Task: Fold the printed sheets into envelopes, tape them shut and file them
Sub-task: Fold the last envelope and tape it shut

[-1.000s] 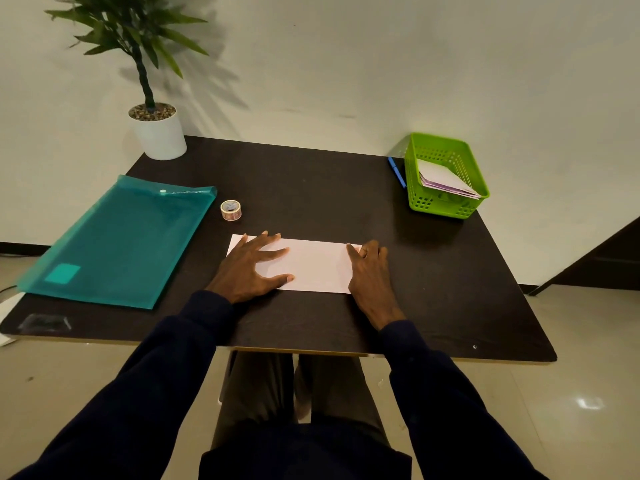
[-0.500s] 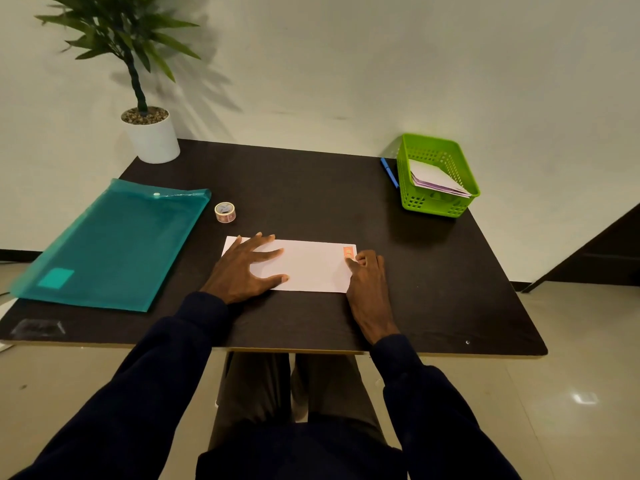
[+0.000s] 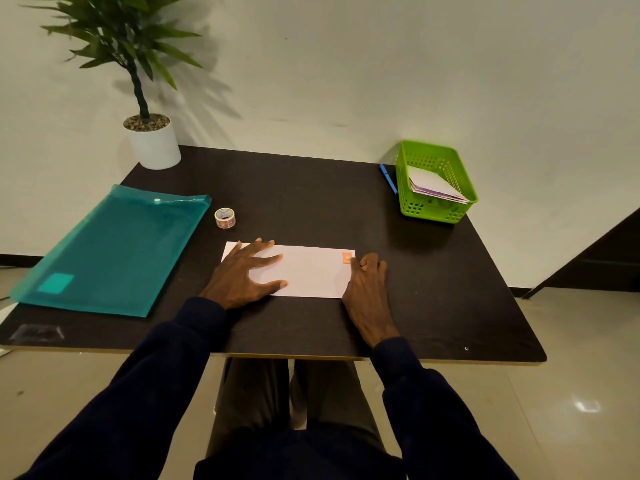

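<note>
The dark worktop [image 3: 311, 188] carries one potted plant [image 3: 154, 143], one teal folder [image 3: 114, 247], one tape roll [image 3: 225, 217], one blue pen [image 3: 388, 178] and one green basket [image 3: 429, 211] with folded sheets inside. One white envelope [image 3: 311, 271] lies near the front edge. The left hand [image 3: 242, 275] rests flat on its left part, fingers spread. The right hand [image 3: 367, 289] lies at its right end, fingers together and slightly bent, touching one orange tape piece [image 3: 346, 258].

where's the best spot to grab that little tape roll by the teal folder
The tape roll lies flat on the table, hole facing up, apart from the teal folder. Come from above and pinch across its outer rim, or put the thumb outside and a finger in the hole; that is probably the easiest grip.
</note>
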